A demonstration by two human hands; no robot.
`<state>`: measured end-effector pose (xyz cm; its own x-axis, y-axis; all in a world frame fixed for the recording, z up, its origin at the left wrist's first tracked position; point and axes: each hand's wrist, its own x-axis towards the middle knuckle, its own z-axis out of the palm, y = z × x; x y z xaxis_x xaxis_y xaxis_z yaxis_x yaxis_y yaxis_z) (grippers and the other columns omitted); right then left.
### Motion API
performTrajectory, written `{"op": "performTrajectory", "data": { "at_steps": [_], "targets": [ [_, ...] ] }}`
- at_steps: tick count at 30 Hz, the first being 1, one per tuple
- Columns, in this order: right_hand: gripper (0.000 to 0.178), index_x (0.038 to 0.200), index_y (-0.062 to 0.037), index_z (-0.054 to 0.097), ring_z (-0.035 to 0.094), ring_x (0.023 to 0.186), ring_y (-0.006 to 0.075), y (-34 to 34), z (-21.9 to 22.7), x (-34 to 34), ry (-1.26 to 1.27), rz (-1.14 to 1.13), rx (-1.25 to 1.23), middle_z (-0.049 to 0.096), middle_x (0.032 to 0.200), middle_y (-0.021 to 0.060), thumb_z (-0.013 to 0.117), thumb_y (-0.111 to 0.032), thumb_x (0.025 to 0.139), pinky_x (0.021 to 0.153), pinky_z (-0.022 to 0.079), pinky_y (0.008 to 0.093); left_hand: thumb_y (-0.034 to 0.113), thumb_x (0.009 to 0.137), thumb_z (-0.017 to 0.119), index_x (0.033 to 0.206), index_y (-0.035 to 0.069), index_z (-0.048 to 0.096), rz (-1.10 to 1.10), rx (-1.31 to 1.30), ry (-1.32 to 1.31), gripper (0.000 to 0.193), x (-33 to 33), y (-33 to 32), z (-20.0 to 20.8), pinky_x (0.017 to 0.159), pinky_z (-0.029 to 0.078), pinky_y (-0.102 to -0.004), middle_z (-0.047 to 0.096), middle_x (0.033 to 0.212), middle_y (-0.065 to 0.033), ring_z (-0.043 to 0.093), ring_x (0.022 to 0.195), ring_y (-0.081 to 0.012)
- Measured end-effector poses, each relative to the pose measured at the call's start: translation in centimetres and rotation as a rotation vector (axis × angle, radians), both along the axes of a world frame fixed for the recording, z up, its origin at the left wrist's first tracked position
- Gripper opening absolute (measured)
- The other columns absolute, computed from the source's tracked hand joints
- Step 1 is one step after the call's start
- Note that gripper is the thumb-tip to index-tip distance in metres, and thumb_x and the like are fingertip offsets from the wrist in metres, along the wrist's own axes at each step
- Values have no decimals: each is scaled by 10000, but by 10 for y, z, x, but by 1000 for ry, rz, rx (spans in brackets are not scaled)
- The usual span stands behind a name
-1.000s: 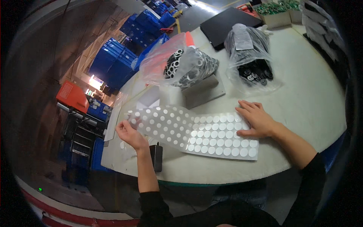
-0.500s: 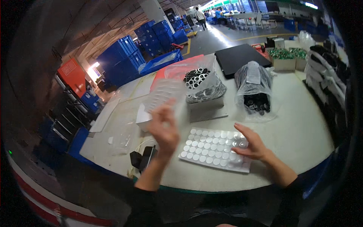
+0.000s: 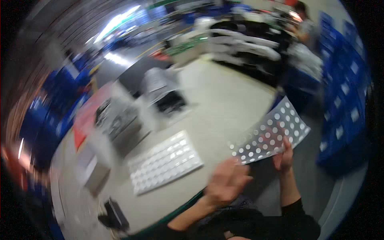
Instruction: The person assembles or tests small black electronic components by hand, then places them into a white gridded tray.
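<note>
My right hand (image 3: 285, 157) grips the lower edge of a thin, see-through sheet (image 3: 262, 141) covered in rows of white dots. This sheet is tilted and bowed past the table's right side. Close by its left corner is my left hand (image 3: 227, 181), smeared by motion; its fingers look curled, but I cannot tell whether they touch the sheet. On the table to the left lies a white sheet of round white discs (image 3: 166, 163), apart from both hands.
Left on the table are a white box (image 3: 95, 176), a bag of black-and-white rings (image 3: 122, 120), a bag of black parts (image 3: 170, 102) and a black adapter-like object (image 3: 116, 214). Blue crates (image 3: 344, 100) stand at the right; another person (image 3: 306, 30) is at the far right.
The view has swung right. My right hand has left the disc sheet and now holds the dotted see-through sheet. My left hand has moved from the white box to beside that sheet.
</note>
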<state>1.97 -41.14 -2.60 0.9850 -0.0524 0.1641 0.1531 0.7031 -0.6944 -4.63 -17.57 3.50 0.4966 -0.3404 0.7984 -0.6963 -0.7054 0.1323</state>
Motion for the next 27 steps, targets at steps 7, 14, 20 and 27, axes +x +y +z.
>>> {"op": "performTrajectory", "data": {
  "at_steps": [7,14,20,27],
  "targets": [
    [499,1386,-72,397,602,1050,244,-108,-82,-110,627,-415,-60,569,1211,123,488,-300,951,873,517,425,182,851,604,1212,-54,530,736,150,356,438,-35,118,-27,1076,250,-508,491,1289,-260,374,1279,-412],
    [502,1400,-126,404,525,1158,223,-74,-136,-67,388,-380,141,540,1258,65,503,-247,923,954,461,447,283,922,500,1303,-82,438,857,275,575,531,-40,122,-45,1094,195,-515,396,1356,-314,333,1296,-439],
    [526,1327,-72,444,567,1078,247,-61,-169,85,263,-450,272,559,1212,93,601,-282,871,895,476,410,315,938,469,1276,-93,469,837,231,520,531,-42,127,-49,1082,210,-529,412,1344,-320,340,1291,-445],
    [560,1213,56,433,595,960,390,81,-181,60,476,-583,-807,609,1030,237,679,-263,824,810,463,461,316,956,470,1204,-124,523,818,363,377,507,-43,134,-51,1001,346,-538,515,1217,-343,458,1154,-498]
  ]
}}
